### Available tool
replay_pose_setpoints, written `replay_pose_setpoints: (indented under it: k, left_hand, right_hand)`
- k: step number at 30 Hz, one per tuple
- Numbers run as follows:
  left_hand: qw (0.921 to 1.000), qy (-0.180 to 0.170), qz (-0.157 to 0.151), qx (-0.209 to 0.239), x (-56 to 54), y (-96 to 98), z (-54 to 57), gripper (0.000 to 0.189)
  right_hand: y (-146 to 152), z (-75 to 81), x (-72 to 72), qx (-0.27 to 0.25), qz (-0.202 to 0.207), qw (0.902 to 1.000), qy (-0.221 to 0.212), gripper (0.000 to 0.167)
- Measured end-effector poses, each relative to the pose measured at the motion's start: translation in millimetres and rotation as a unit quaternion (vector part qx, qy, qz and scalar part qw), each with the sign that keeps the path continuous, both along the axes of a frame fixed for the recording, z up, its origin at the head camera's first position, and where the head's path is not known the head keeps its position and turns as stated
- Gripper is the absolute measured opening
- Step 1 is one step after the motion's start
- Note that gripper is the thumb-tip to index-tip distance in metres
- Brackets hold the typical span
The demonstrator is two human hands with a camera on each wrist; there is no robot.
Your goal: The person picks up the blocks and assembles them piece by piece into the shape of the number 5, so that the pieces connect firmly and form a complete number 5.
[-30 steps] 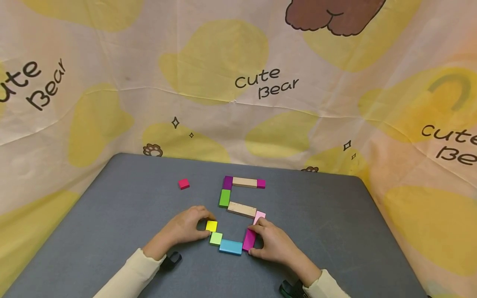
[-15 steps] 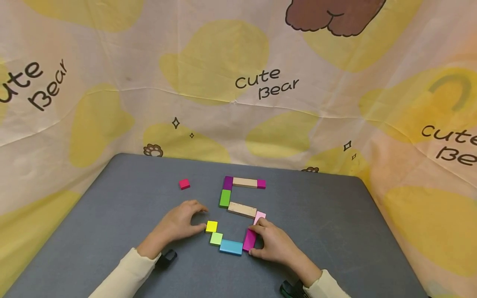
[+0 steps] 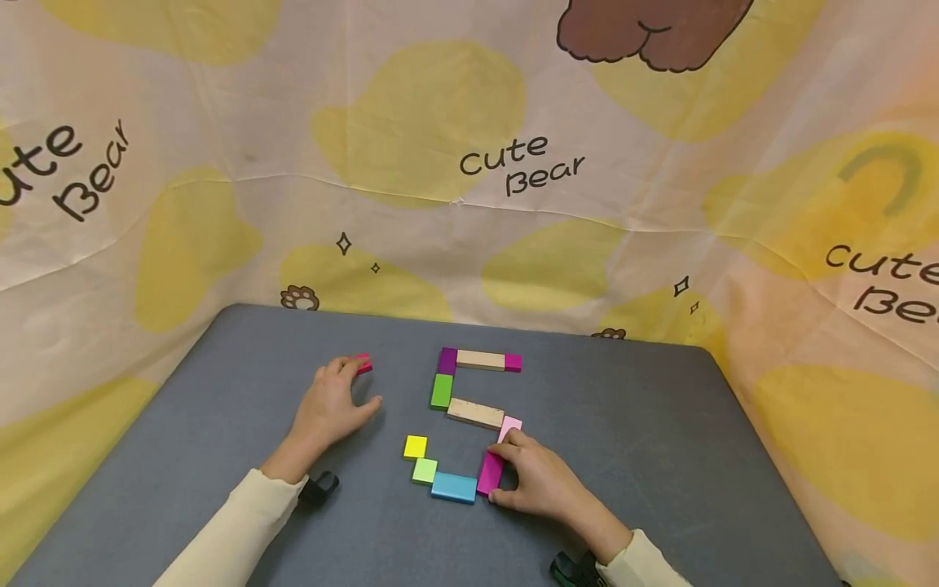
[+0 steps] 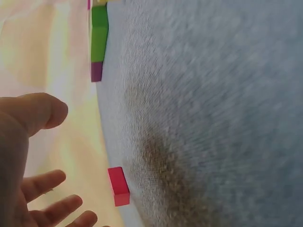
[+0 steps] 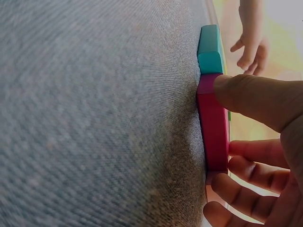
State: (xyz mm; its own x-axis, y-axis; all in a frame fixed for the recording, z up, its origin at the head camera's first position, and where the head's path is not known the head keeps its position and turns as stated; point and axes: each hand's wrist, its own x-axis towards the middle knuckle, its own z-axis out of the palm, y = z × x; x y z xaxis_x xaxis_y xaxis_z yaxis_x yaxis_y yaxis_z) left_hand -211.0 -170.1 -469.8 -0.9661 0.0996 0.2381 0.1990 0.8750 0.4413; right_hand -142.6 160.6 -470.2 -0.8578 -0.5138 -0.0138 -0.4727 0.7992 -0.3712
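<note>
My left hand (image 3: 326, 408) reaches over the table with fingers spread, its fingertips overlapping a small red block (image 3: 365, 364) in the head view. In the left wrist view a gap shows between those fingers and the red block (image 4: 119, 186). My right hand (image 3: 543, 479) holds a long magenta block (image 3: 489, 474) between thumb and fingers, the block lying flat on the table. A pink block (image 3: 511, 424) continues from its far end, partly hidden by fingers. Against its near end lies a blue block (image 3: 454, 487), followed leftward by a light green block (image 3: 425, 470) and a yellow block (image 3: 415, 447).
Farther back, the line of blocks goes on: a wooden block (image 3: 475, 412), a green block (image 3: 442, 392), a purple block (image 3: 447, 361), another wooden block (image 3: 481, 359) and a small magenta block (image 3: 513, 363). The grey table (image 3: 623, 424) ends at a printed cloth (image 3: 411, 122).
My left hand has let go of the yellow block and moved up and left to the red block. The yellow block stays put, and my right hand keeps its place on the magenta block.
</note>
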Motion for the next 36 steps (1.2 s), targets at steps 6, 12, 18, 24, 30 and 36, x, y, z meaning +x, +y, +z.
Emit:
replay_pose_setpoints:
  k: [6, 12, 18, 24, 30, 36]
  left_hand:
    - [0.999, -0.037, 0.012, 0.025, -11.7, -6.3, -0.8, 0.07]
    - [0.9965, -0.061, 0.027, 0.05, -25.7, -9.9, -5.3, 0.069]
    - [0.9929, -0.067, 0.041, 0.089, -40.8, -13.7, -13.4, 0.063]
    - [0.9929, -0.066, 0.041, 0.09, -49.2, -17.0, -15.0, 0.054]
    - [0.9941, -0.074, 0.04, 0.07, -53.8, -18.4, -12.5, 0.044]
    - [0.993, -0.089, 0.04, 0.067, -56.0, -19.9, -13.0, 0.039]
  right_hand:
    - [0, -0.2, 0.7, -0.006, 0.001, 1.0, 0.003, 0.057]
    - [1, 0.7, -0.2, -0.005, 0.004, 1.0, 0.004, 0.057]
    - [1, 0.6, -0.1, -0.007, 0.003, 1.0, 0.003, 0.058]
    - [1, -0.7, -0.2, -0.005, -0.001, 1.0, -0.005, 0.059]
    - [0, -0.9, -0.2, -0.007, -0.003, 0.9999, -0.008, 0.058]
    - [0, -0.1, 0.1, -0.007, -0.007, 0.9999, -0.011, 0.057]
